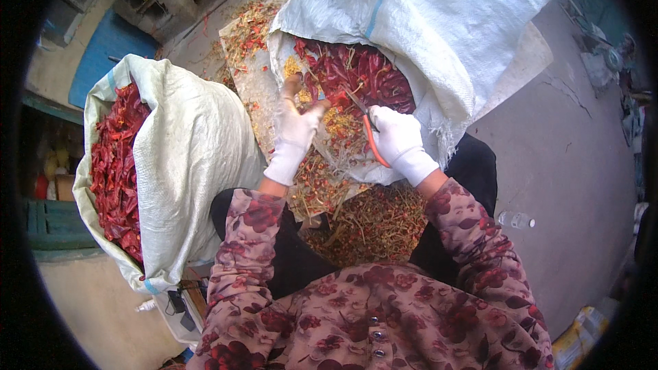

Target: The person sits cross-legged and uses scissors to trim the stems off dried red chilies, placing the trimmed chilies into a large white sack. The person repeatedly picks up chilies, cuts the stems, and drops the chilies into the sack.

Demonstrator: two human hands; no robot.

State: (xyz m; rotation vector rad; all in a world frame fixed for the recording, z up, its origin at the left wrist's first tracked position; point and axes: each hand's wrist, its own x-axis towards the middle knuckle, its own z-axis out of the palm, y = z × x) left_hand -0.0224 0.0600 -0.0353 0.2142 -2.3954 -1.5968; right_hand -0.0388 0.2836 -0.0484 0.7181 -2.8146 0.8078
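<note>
My right hand [398, 133], in a white glove, holds orange-handled scissors [371, 136], their blades pointing into the mouth of a white woven sack [432, 61] lying on its side. Dried red chili peppers [367, 72] fill that mouth. My left hand [300, 118], gloved with bare fingertips, is at the left edge of the mouth, thumb and fingers apart; whether a small piece lies at its thumb I cannot tell. Yellow seeds [336, 122] and red bits lie between my hands.
At the left stands another white woven sack [190, 154] full of dried red peppers [118, 174]. Stems and pepper scraps [375, 221] lie heaped between my legs. A clear plastic bottle [515, 219] lies on the concrete floor [570, 164] at the right. A blue panel [110, 54] stands behind the left sack.
</note>
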